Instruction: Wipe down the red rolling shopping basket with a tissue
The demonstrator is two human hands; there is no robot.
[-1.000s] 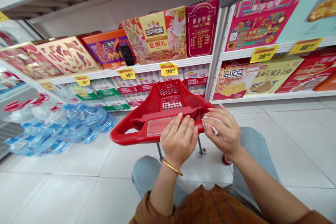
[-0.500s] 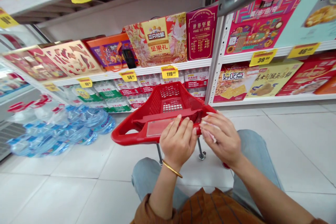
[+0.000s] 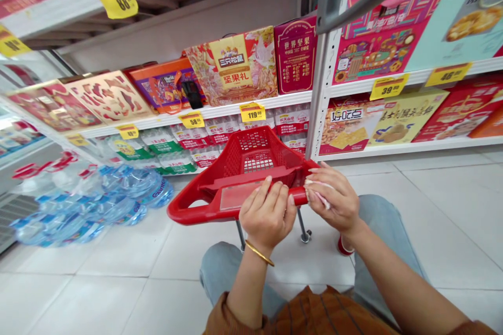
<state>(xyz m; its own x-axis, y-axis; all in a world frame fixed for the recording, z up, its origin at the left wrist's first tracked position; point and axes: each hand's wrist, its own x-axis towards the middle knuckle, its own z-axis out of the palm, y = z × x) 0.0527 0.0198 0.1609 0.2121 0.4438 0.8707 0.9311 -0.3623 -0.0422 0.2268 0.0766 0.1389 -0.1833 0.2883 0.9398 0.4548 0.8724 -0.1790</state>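
Note:
A red shopping cart (image 3: 196, 212) stands in front of me, its basket pointing toward the shelves. Wrapped over the middle of its handle is my left hand (image 3: 268, 215), with a gold bangle on the wrist. My right hand (image 3: 334, 198) is closed on a crumpled white-pink cloth (image 3: 323, 194), at the right part of the handle. A short stretch of red handle shows between the hands. The fingertips of my left hand rest on the handle panel.
Shelves (image 3: 286, 99) with gift boxes (image 3: 239, 65) and price tags run across the front. Large water bottles (image 3: 121, 186) stand on the floor at the left. A grey metal bar (image 3: 369, 5) crosses the upper right. A red cup-like object (image 3: 345, 246) is near my right knee.
My right hand has shifted slightly right, away from the left hand, with the cloth, uncovering more handle. The view has tilted up slightly. My left hand stays on the handle.

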